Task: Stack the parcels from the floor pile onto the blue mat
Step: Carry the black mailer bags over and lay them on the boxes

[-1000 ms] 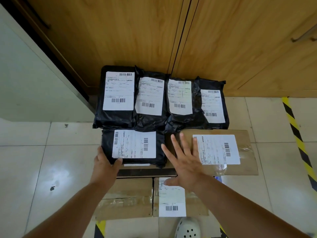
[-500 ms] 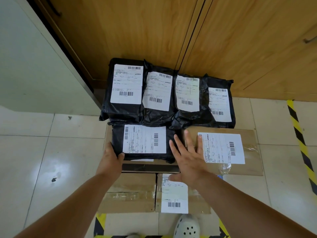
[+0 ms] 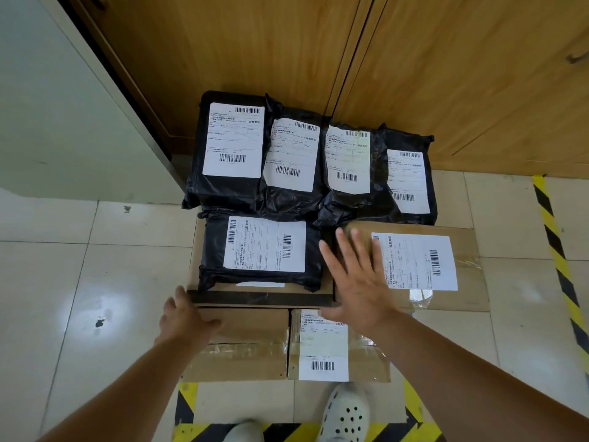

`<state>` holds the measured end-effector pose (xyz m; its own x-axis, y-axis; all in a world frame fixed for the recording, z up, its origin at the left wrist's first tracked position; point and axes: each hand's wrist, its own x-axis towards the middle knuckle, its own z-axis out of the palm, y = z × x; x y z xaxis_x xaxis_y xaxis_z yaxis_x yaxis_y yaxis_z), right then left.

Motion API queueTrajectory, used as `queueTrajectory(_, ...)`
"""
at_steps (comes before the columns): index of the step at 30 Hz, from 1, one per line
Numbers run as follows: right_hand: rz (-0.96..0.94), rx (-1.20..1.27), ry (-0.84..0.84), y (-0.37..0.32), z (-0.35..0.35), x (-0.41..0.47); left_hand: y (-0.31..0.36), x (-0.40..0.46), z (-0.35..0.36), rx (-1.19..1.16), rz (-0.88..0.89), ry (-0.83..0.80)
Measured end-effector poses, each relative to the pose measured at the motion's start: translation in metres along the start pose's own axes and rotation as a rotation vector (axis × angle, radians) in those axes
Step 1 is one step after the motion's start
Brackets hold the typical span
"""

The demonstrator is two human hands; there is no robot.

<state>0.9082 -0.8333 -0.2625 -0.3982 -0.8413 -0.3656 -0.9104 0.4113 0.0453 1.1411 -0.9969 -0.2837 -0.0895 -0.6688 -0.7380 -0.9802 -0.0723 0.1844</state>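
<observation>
Floor lot, listed left to right.

Left hand [image 3: 186, 317] — fingers loosely spread and gripping nothing, over the near left corner of the stack, beside the cardboard box [image 3: 194, 260] that carries the black mailer bag [image 3: 259, 250]. Actual contact cannot be told.

Near row: plain taped carton [image 3: 242, 346] with a labelled carton [image 3: 322, 342] just beside it, both lying flat.

Back row: four black mailer bags [image 3: 287, 157] leaning against the wooden cabinet doors [image 3: 255, 43], labels facing up, edges overlapping.

Right hand [image 3: 360, 279] — flat, fingers straight and spread, nothing gripped, lying over the left end of the flat brown parcel [image 3: 459, 269] with the large white label.

Far right: yellow-and-black floor tape [image 3: 556, 250]. White perforated clogs [image 3: 345, 413] at the bottom edge.

Blue mat: not visible; whether it lies under the parcels cannot be told.

Progress, as a judgement: nine parcels sit in tidy rows and partly in layers, so the arranging looks well advanced. Both hands appear to be squaring or steadying the front pieces. No loose pile of parcels shows in view, so what is left cannot be counted.
</observation>
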Motion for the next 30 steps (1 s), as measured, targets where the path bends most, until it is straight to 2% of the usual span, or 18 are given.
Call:
queueTrajectory(2,0.067,-0.023,0.029,0.006,0.004,-0.007,-0.009,0.002,0.009,-0.039,-0.043,-0.042)
queueTrajectory(4,0.112,-0.040,0.038,0.009,0.008,-0.009,-0.012,0.008,0.016,-0.186,-0.011,-0.066)
queueTrajectory(8,0.115,-0.037,-0.004,0.005,0.011,-0.009,-0.005,0.013,0.019,-0.302,-0.030,-0.084)
queueTrajectory(12,0.102,0.108,0.107,-0.008,-0.006,-0.008,0.013,0.014,0.007,-0.176,0.051,0.097)
queueTrajectory(15,0.023,0.297,0.181,-0.035,-0.018,0.003,0.033,0.012,-0.003,-0.244,0.160,0.131)
queueTrajectory(20,0.222,0.583,-0.085,-0.067,-0.026,0.025,0.055,0.009,-0.011,-0.317,0.089,0.139)
queueTrajectory(23,0.329,0.728,-0.090,-0.074,-0.032,0.030,0.055,-0.001,-0.012,-0.530,0.024,0.103)
queueTrajectory(30,0.299,0.686,-0.188,-0.068,-0.040,0.016,0.052,-0.036,-0.025,-0.925,-0.053,0.040)
